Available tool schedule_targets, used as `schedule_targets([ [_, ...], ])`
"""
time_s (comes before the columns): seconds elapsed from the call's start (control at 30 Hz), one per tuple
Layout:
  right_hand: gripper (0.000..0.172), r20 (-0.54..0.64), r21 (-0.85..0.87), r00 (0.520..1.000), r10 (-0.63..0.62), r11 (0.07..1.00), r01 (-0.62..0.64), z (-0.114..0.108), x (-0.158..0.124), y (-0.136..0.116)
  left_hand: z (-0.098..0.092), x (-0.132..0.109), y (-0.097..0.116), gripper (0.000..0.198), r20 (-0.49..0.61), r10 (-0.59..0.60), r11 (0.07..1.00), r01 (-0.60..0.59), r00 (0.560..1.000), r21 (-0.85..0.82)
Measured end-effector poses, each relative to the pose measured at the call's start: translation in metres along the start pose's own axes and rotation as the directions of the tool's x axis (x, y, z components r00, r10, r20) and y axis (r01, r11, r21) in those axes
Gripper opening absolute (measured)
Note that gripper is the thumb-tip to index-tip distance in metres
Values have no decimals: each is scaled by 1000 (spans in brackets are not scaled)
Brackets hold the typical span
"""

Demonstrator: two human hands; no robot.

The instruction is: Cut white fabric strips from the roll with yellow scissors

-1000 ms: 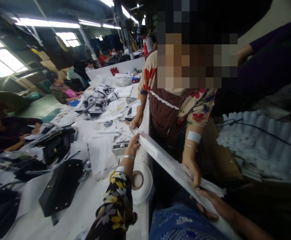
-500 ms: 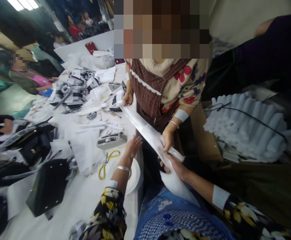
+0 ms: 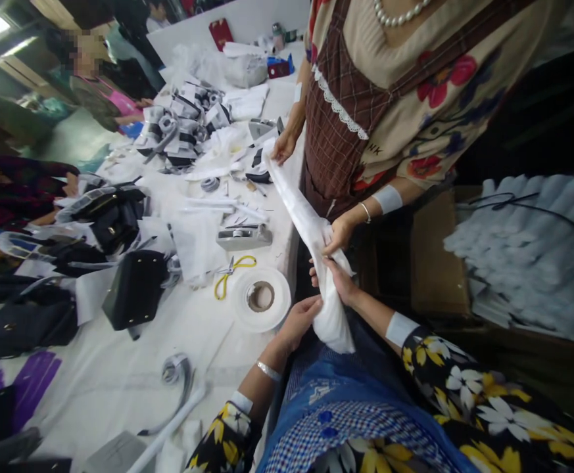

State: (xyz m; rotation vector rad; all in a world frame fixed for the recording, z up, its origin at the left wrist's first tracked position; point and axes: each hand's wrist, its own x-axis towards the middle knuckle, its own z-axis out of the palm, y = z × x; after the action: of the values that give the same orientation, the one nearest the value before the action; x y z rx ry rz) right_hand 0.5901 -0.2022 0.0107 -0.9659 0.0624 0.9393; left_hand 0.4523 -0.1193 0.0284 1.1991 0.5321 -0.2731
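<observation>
While a co-worker's hand (image 3: pixel 338 234) pinches the long white sheet (image 3: pixel 297 209) just above, the right hand (image 3: pixel 340 284) is closed around its bunched middle, beside the table (image 3: pixel 202 348) edge. The left hand (image 3: pixel 300 320), fingers half curled, lies against the hanging lower end. Whether it grips, I cannot tell. A tape roll (image 3: pixel 261 298) lies near.

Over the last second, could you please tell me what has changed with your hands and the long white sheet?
The left hand came back from the table edge toward the body and took hold of the white sheet at its lower end, now bunched rather than flat. Unchanged: the right hand grips it just below the co-worker's hand, whose other hand holds the far end; tape roll and scissors stay put.
</observation>
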Motion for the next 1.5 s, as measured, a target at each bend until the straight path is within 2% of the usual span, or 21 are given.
schedule_targets([
  [0.13,30,-21,-4,1000,-13,1000,12,4,9,1,-2,-28,-21,44,31,221,928,-220,975,301],
  [0.2,29,-20,22,1000,-6,1000,7,6,12,2,-11,-36,-23,40,-51,274,878,-228,960,421],
  [0.23,29,-13,36,1000,-5,999,5,7,13,3,-17,-37,-20,39,-140,305,861,-210,942,463],
  [0.3,28,10,51,1000,-17,999,16,9,15,5,-31,-32,-10,37,-314,388,833,-185,867,521],
  [0.37,29,27,34,998,-48,998,47,9,17,8,-40,-18,5,34,-379,468,807,-212,799,551],
  [0.4,29,33,16,997,-67,998,67,9,18,9,-42,-7,11,34,-378,490,801,-234,786,552],
  [0.47,31,50,-36,994,-101,994,103,9,20,12,-40,17,21,36,-366,464,829,-249,807,501],
  [0.57,34,101,-133,987,-127,981,140,9,22,15,-28,51,26,48,-311,313,925,-214,897,313],
  [0.63,37,129,-182,981,-146,969,168,9,24,15,-20,63,26,54,-277,261,958,-213,925,193],
  [0.77,40,114,-278,967,-226,927,250,7,25,15,-9,63,24,54,-212,254,966,-257,944,11],
  [0.87,42,106,-301,969,-222,922,244,7,25,13,-5,57,20,55,-150,234,963,-250,961,-100],
  [0.97,44,103,-275,980,-168,942,191,7,24,13,0,57,11,55,-153,215,950,-242,965,-197],
  [1.13,46,66,-312,985,-157,935,170,7,22,15,3,64,6,49,-249,136,937,-206,959,-281],
  [1.3,45,69,-342,982,-177,920,190,6,26,18,1,76,9,46,-387,162,970,-219,908,-107],
  [1.43,45,52,-383,985,-164,908,172,3,27,17,6,80,5,47,-392,183,973,-224,901,-61],
  [1.5,47,16,-469,989,-144,873,135,-2,17,11,11,78,1,44,-404,196,969,-240,894,-61],
])
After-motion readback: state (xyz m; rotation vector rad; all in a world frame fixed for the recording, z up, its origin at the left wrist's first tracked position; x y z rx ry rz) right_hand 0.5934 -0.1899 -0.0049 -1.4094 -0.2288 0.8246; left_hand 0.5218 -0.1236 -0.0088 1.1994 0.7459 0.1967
